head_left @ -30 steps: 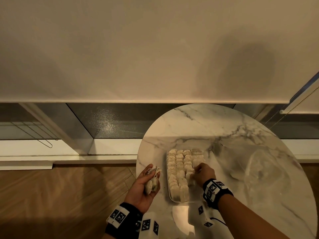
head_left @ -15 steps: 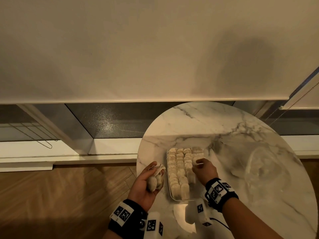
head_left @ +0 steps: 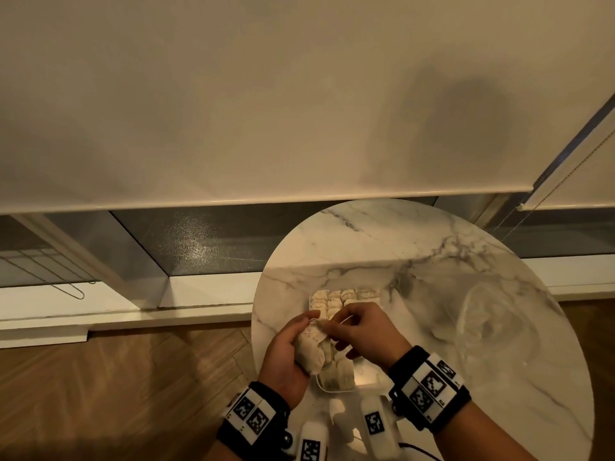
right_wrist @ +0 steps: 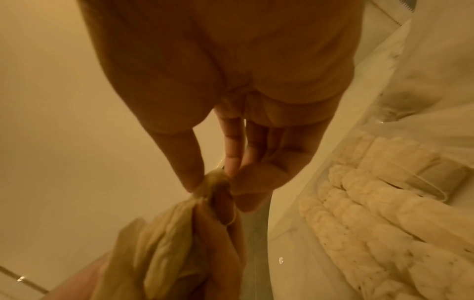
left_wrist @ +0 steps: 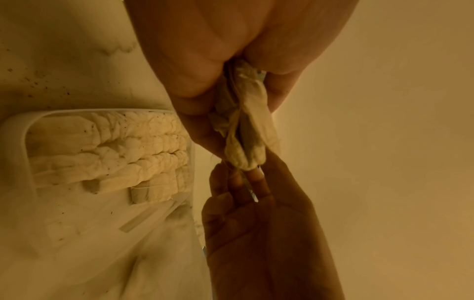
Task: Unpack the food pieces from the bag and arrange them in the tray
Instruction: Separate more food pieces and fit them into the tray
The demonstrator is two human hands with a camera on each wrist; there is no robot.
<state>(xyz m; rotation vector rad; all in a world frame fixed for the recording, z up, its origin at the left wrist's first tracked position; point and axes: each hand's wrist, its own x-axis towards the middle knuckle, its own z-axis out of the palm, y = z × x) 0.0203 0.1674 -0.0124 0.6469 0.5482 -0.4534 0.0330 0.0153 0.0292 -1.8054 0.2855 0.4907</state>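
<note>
A clear tray (head_left: 322, 386) on the marble table holds rows of pale, pouch-like food pieces (head_left: 336, 299). My left hand (head_left: 307, 331) grips a small bundle of the same pieces (head_left: 309, 352) above the tray's left side. My right hand (head_left: 332, 322) meets it and pinches the top end of one piece in the bundle. In the left wrist view the bundle (left_wrist: 248, 134) sits between my curled fingers, with the right fingertips (left_wrist: 261, 180) at its tip. In the right wrist view, thumb and finger pinch the gathered end (right_wrist: 216, 180), with the tray's rows (right_wrist: 372, 203) to the right.
A crumpled clear plastic bag (head_left: 489, 324) lies on the right half of the round marble table (head_left: 399, 244). Wooden floor drops away left of the table edge. A wall with a roller blind stands behind.
My right hand left the pieces in the tray and came over to the bundle. My left hand moved right and up, over the tray's left side.
</note>
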